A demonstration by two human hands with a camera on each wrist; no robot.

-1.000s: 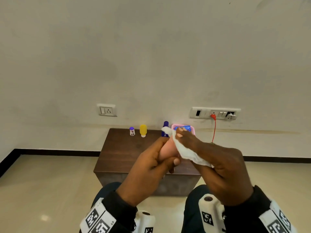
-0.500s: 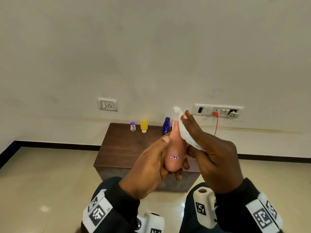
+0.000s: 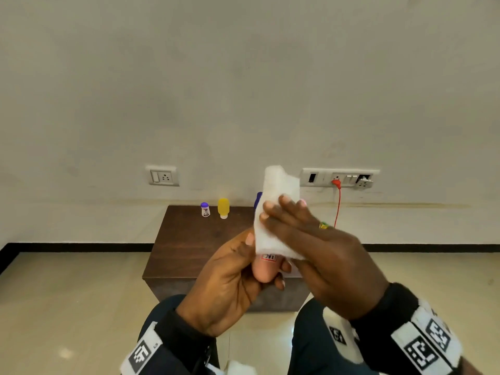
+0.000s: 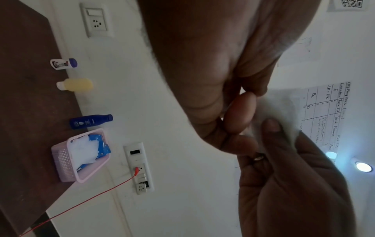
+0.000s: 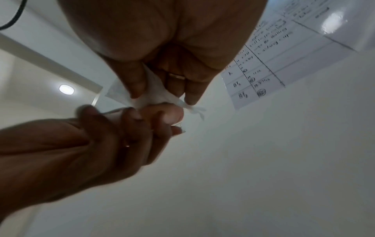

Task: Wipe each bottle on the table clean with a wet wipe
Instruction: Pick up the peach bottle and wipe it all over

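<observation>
Wiping the pink bottle (image 3: pixel 266 270) is the step in hand, and it is held up in the air between the two hands, well in front of the table (image 3: pixel 189 239). The left hand (image 3: pixel 230 282) is curled round the bottle's lower body, thumb on one side and fingers wrapped behind, with the rounded end showing below the label. The right hand (image 3: pixel 322 255) has the white wipe (image 3: pixel 273 212) folded over the bottle's upper part, its fingers laid long across the cloth on the outside and its thumb pressing the wipe from the near side, as the right wrist view shows, so it pinches the wipe against the bottle. To do this well, I would keep the left grip low and firm so the bottle cannot slip, and draw the wipe along the whole length with even pressure, turning the bottle a little between strokes so no strip is missed. The part under the left fingers will probably need a change of grip before it can be reached. Beyond the hands, a small white bottle (image 3: pixel 205 209), a yellow bottle (image 3: pixel 223 208) and a blue bottle (image 4: pixel 89 121) stand on the table, with a pink basket (image 4: pixel 67 162) just beside the blue one.
</observation>
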